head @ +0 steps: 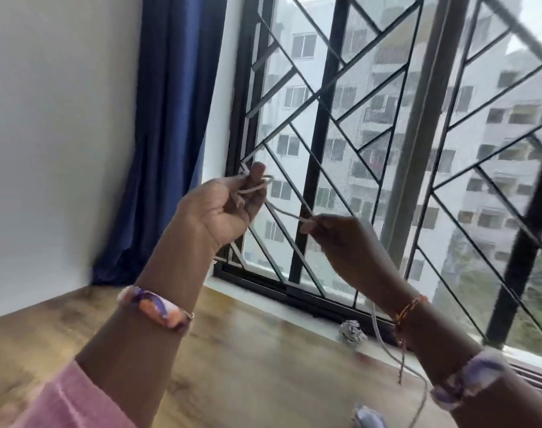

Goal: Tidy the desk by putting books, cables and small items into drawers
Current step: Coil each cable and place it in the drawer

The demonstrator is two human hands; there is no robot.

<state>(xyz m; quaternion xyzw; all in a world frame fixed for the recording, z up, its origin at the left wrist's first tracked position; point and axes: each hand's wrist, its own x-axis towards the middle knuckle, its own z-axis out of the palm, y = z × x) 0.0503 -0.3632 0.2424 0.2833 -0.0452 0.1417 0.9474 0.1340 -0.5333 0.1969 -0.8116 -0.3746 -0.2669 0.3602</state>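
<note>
Coiling the cable (286, 214) is our step: the left hand (223, 208) pinches the loops raised before the window (387, 134), the right hand (340, 234) pinches the strand. We should keep loops even and feed the tail, trailing towards the surface (248, 366), without snagging.

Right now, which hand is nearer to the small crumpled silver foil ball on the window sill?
Right. The right hand is raised above the small crumpled silver foil ball, slightly to its left; the left hand is raised farther away to the left.
</note>
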